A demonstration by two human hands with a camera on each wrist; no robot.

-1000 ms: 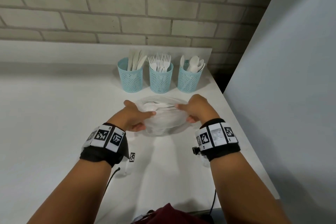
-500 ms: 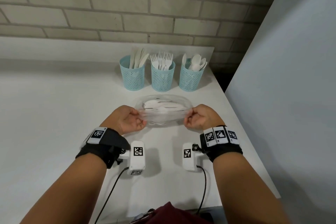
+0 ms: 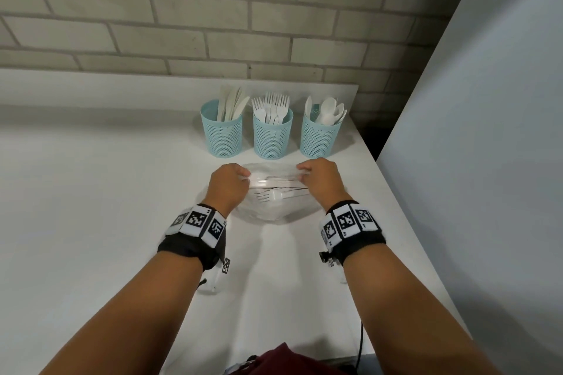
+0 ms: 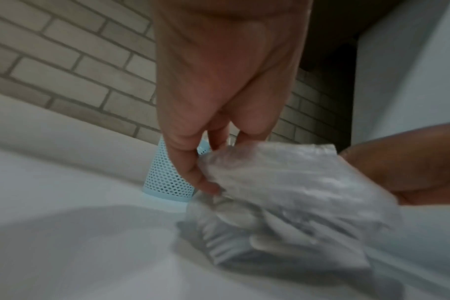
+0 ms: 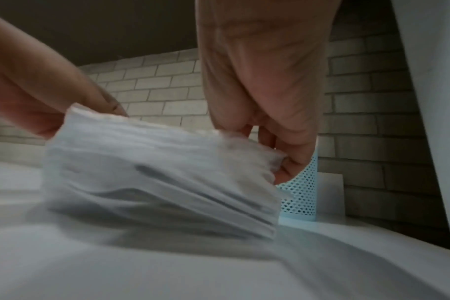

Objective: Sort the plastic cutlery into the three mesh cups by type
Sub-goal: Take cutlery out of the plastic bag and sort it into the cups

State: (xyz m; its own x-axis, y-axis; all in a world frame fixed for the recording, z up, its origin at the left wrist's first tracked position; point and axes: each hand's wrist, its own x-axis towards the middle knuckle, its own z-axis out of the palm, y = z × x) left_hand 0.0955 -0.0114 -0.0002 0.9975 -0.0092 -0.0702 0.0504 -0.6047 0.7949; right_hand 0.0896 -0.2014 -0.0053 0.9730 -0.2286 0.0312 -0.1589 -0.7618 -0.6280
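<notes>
A clear plastic bag (image 3: 274,201) holding white plastic cutlery lies on the white table (image 3: 91,207). My left hand (image 3: 228,186) pinches the bag's upper left edge (image 4: 219,174) and my right hand (image 3: 320,179) pinches its upper right edge (image 5: 265,160). Forks and spoons show through the film. Behind the bag stand three light blue mesh cups: the left cup (image 3: 221,137) holds knives, the middle cup (image 3: 272,138) forks, the right cup (image 3: 320,137) spoons.
A brick wall (image 3: 213,24) runs behind the cups. A grey panel (image 3: 487,131) rises along the table's right edge. The table's right edge (image 3: 411,222) lies close to my right wrist. A wide white surface extends to the left.
Both hands have moved forward and closer together along the bag's top edge, turning knuckles up. The bag has shifted toward the cups and bunched beneath the hands.
</notes>
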